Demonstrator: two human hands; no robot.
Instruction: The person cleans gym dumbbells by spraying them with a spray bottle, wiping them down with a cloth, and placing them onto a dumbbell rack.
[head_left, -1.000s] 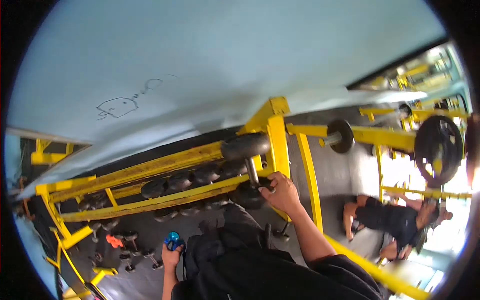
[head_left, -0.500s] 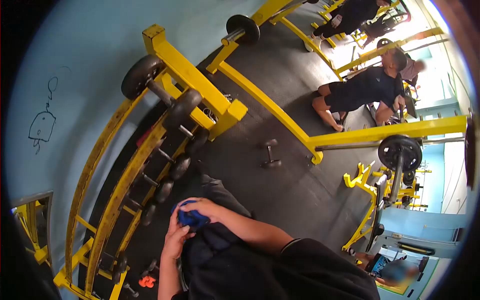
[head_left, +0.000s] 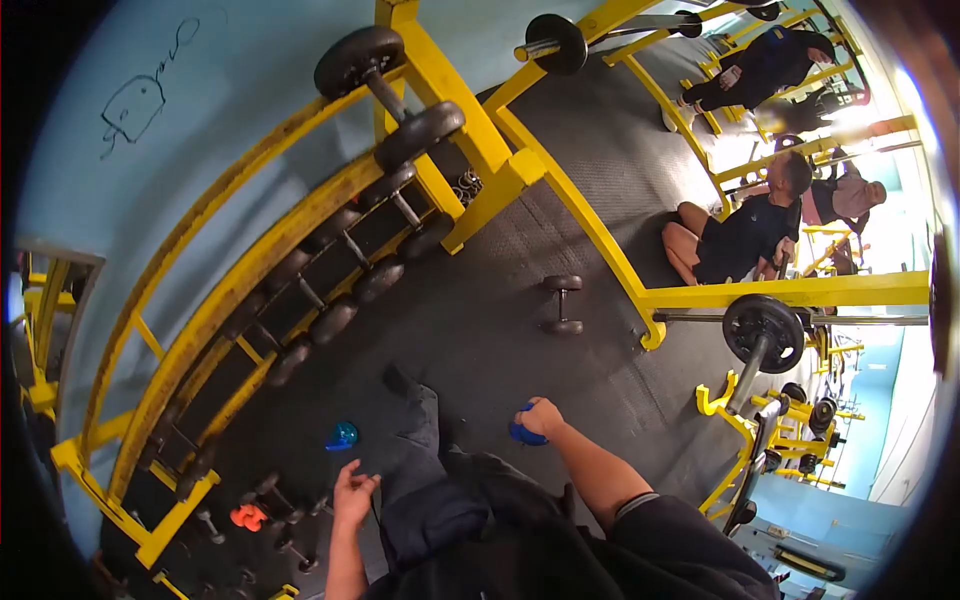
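My right hand (head_left: 541, 417) is closed around a blue object (head_left: 524, 430), partly covered by the fingers. Lower left, my left hand (head_left: 354, 492) has its fingers apart and holds nothing. Just above its fingertips is a teal-blue round object (head_left: 341, 436), separate from the hand; whether it rests on the floor or is in the air I cannot tell. My legs in dark trousers (head_left: 415, 430) show between the two hands.
Left, a yellow rack (head_left: 262, 155) holds black dumbbells. One dumbbell (head_left: 562, 305) lies on the black floor (head_left: 500, 350). A loaded barbell (head_left: 763, 334) is at the right, near a seated person (head_left: 745, 235). Orange dumbbells (head_left: 247, 517) lie lower left.
My hands, together on the blue object half a second ago, are now apart. My right hand has moved right with a blue object, and the teal-blue one is outside my left hand. The view has shifted.
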